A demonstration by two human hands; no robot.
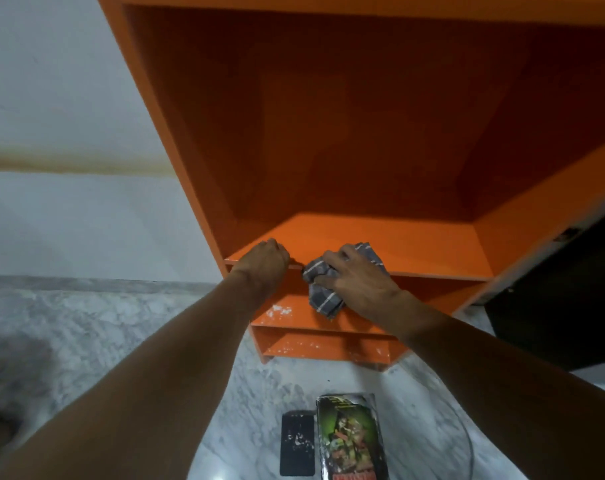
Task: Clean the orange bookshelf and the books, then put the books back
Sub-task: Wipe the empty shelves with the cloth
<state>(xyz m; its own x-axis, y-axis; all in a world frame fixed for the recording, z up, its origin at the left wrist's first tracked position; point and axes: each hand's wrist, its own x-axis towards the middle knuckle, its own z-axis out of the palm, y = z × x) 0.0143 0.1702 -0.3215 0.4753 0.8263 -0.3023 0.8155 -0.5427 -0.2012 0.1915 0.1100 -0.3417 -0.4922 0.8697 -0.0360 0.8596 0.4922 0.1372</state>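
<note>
Nearest me, on the marble floor [121, 323], one book [351, 438] lies flat beside a dark flat slab [297, 443]; it is set clear of the unit so the boards can be wiped bare. Further out, my left grip [264, 259] is curled over the front edge of the middle shelf [415, 244], judged to steady the orange bookshelf [328, 116]. My right grip [354, 278] is closed on a bunched grey striped cloth [323, 299], pressed at that same edge, its tail hanging below. Beyond, the compartment holds no books; wiping appears under way, restocking not yet begun
</note>
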